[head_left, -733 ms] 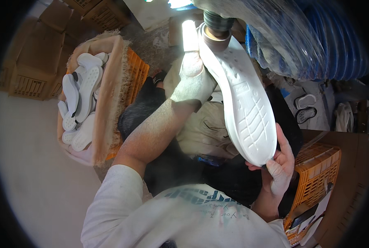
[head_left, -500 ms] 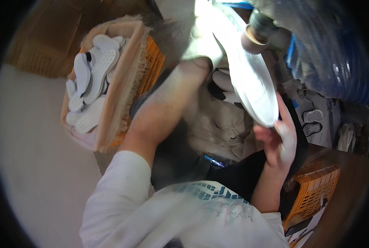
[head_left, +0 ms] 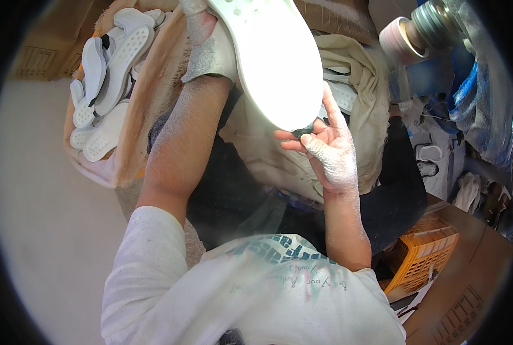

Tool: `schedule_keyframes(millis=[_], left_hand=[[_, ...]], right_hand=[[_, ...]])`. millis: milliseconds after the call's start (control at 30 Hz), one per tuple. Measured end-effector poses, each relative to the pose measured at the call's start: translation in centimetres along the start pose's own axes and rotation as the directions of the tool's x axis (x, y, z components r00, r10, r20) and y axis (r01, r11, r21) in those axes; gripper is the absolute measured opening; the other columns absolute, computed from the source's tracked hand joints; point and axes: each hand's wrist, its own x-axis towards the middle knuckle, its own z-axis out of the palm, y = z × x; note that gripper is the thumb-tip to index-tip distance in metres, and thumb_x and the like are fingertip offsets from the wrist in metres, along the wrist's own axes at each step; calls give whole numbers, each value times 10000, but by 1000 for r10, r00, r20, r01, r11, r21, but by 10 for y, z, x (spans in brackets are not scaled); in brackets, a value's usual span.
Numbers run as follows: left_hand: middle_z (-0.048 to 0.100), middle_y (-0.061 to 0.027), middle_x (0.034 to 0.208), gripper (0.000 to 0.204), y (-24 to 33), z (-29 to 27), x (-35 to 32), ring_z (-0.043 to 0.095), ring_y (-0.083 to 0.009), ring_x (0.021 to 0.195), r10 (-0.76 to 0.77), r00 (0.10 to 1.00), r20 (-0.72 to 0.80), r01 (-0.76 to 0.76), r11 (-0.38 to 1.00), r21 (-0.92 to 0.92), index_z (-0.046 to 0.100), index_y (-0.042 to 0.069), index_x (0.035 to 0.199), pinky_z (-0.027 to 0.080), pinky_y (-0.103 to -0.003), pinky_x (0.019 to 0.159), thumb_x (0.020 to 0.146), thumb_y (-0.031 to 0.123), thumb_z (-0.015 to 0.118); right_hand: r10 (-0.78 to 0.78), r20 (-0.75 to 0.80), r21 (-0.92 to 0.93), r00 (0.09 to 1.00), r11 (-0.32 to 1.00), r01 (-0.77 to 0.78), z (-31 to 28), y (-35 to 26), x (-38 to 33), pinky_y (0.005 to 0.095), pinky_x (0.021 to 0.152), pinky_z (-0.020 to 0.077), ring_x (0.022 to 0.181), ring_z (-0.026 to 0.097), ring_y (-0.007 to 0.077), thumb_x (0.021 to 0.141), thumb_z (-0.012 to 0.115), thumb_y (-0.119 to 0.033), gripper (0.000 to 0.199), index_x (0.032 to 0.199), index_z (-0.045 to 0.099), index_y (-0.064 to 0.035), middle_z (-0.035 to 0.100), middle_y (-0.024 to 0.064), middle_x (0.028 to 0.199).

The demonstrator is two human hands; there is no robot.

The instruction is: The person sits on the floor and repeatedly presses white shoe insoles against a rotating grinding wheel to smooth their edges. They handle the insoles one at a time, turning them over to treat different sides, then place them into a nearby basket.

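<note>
A white shoe sole, brightly lit and with small round holes near its top, is held up in front of me. My left hand, in a dusty cloth glove or wrap, grips its upper end; the fingers are mostly cut off by the frame edge. At the lower tip, my right hand, bare and powdered white, holds the sole between thumb and fingers. A small dark piece shows there between the fingertips and the sole. Both forearms carry white dust.
At left, a cloth-lined basket holds several white soles. A beige cloth-lined container with more soles sits beyond my lap. A cylindrical grinding roller juts in at upper right. An orange crate stands at lower right.
The sole has come away from the roller, toward the left and nearer to me, and turned to show its holed face. Both hands moved left with it.
</note>
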Motion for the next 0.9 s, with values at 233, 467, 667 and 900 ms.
schedule_keyframes(millis=[233, 467, 667, 900], left_hand=[[656, -156, 1088, 441, -8, -3, 6, 631, -255, 895, -11, 1000, -5, 11, 999, -32, 547, -11, 1182, 513, -415, 840, 939, 355, 583], [660, -168, 1081, 445, 43, -21, 16, 633, -260, 881, 121, 992, -31, -125, 973, -195, 545, -20, 1175, 513, -424, 833, 937, 353, 584], [663, -178, 1074, 447, 14, -1, 9, 634, -263, 868, 2, 937, 348, 129, 927, -352, 544, -29, 1170, 514, -432, 827, 936, 351, 585], [671, -173, 1027, 477, -51, 18, 21, 649, -242, 898, -126, 991, 50, 100, 928, 358, 527, -30, 1206, 518, -363, 788, 954, 374, 556]], right_hand=[[11, 32, -27, 999, 1000, -10, -22, 14, 14, 391, 805, 601, 983, 681, 335, 849, 627, 0, 874, 1548, 106, -47, 571, 269, 1260], [-291, -182, -973, 939, 192, -129, -161, 43, 84, 460, 1054, 407, 1279, 489, 326, 821, 752, -272, 871, 1507, 274, -28, 497, 221, 1380], [-446, -105, -631, 889, -661, -406, -300, 1, 134, 383, 1178, 222, 1449, 233, 349, 821, 720, -300, 927, 1524, 179, -31, 229, 256, 1551], [-364, -273, -793, 891, -439, -422, -365, 14, 153, 363, 1024, 332, 1222, 397, 298, 842, 603, -191, 572, 1335, 376, -12, 427, 205, 1326]])
